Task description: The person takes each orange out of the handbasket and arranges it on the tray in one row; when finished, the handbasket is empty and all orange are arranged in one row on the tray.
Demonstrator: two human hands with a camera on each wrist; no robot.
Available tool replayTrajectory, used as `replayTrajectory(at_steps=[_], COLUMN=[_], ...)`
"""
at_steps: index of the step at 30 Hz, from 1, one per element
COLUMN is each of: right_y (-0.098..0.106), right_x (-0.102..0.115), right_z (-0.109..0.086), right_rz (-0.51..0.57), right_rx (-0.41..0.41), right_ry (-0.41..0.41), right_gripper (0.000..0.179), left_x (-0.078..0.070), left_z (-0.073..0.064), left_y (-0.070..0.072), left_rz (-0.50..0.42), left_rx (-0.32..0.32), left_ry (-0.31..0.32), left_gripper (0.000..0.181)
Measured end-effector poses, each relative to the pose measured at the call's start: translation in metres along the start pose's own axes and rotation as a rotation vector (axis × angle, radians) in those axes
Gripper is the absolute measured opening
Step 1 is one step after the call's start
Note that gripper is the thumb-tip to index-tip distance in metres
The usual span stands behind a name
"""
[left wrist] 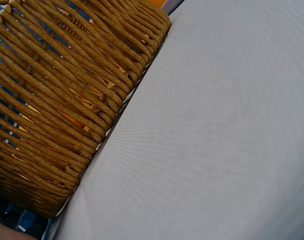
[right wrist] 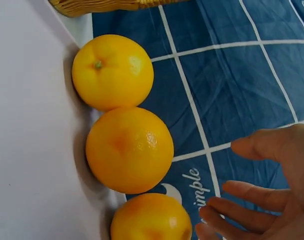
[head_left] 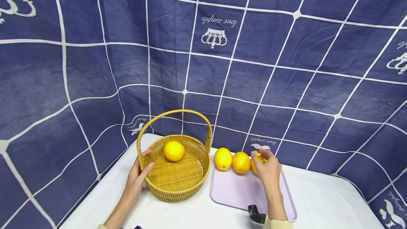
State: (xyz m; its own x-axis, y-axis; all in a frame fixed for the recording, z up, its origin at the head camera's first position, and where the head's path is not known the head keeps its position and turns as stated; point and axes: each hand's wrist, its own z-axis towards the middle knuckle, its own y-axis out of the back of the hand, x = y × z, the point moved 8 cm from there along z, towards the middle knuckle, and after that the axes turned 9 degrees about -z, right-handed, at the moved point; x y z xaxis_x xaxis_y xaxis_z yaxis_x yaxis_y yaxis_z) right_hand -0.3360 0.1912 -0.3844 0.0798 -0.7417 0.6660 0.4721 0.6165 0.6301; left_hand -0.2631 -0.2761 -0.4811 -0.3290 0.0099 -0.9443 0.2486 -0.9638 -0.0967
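A woven golden basket (head_left: 173, 196) with a tall arched handle stands on the left, one orange (head_left: 173, 151) lying inside it toward the back. My left hand (head_left: 137, 176) grips the basket's left side by the handle's base, its thumb over the rim. Along the far edge of a pale lilac tray (head_left: 236, 190) three more oranges sit in a row: a left one (head_left: 223, 158), a middle one (head_left: 241, 162) and a right one (right wrist: 152, 220). Over the right orange is my right hand (head_left: 268, 169); the right wrist view shows its fingers (right wrist: 257, 195) spread and holding nothing.
A white cloth (left wrist: 202, 120) covers the table beneath basket and tray. Behind and to the left hangs a dark blue curtain (head_left: 248, 80) with white grid lines, close to the tray's far edge. A black wrist device (head_left: 255, 214) sits by the right wrist.
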Motion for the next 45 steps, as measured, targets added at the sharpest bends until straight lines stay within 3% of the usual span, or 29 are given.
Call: replayTrajectory(at_steps=[6,23,34,39,45], right_y=[-0.003,-0.036,-0.06,-0.074,-0.091], right_x=[0.013,0.063,0.092,0.109,0.139], right_z=[-0.003,-0.025,-0.047,-0.061,-0.066], right_rz=[0.059,0.226,0.404,0.411,0.344], right_rx=[0.017,0.186,0.327,0.38,0.428], right_ry=[0.012,0.086,0.126,0.18,0.272], right_gripper=[0.036,0.034,0.032,0.032,0.032], left_x=[0.003,0.005,-0.002,-0.001,0.001], left_z=[0.003,0.003,-0.001,-0.001,0.0], left_y=[0.001,0.002,0.002,0.002,0.002], left_rz=[0.012,0.02,-0.001,-0.019,-0.03], left_rx=[-0.002,0.001,-0.012,-0.014,-0.012], left_ry=[0.002,0.022,-0.014,-0.024,-0.02], left_gripper=[0.049,0.05,0.048,0.048,0.049])
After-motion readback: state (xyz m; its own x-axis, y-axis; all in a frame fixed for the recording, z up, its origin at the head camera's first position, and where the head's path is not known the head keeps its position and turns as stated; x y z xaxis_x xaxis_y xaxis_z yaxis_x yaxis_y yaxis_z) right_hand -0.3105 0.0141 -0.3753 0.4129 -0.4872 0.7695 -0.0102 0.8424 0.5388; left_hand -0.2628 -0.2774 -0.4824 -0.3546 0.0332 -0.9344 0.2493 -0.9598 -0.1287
